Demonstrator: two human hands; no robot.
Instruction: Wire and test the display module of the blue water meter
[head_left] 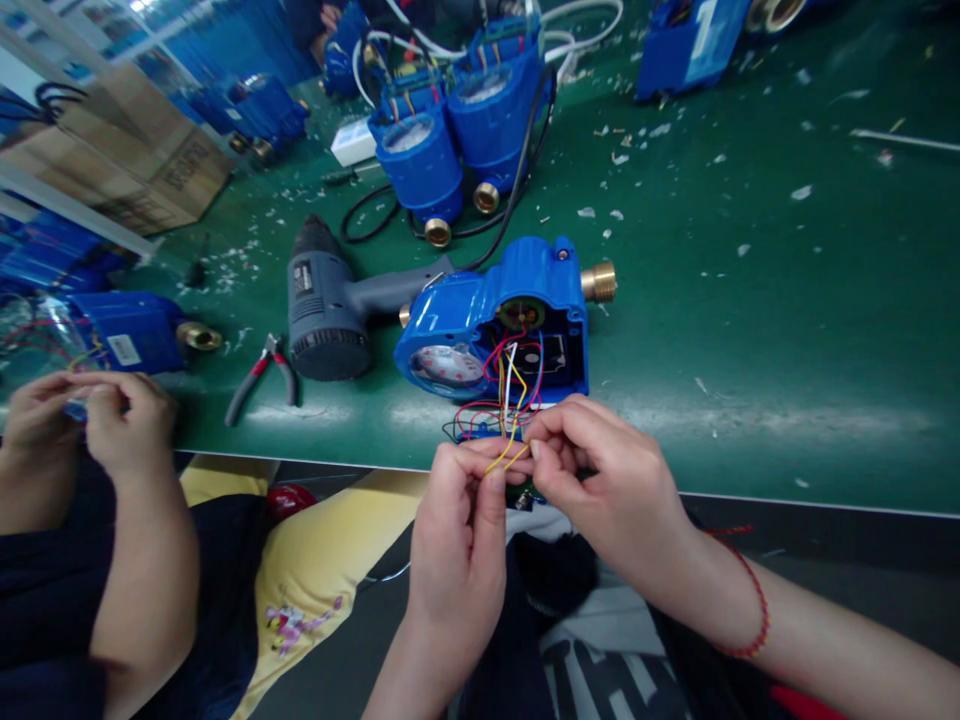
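My left hand pinches yellow wires between thumb and forefinger, just in front of the table edge. Close against it, my right hand pinches the end of a yellow wire at its fingertips. The wires run up into the open compartment of a blue water meter, which lies on the green table with its round glass dial toward me. Red, blue and white wires also come out of that compartment. Under my fingers a small circuit board is partly hidden.
Left of the meter lie a grey heat gun and red-handled pliers. Two blue meters stand behind, among black cable. A co-worker's hands work at the left near another blue meter. A cardboard box stands far left.
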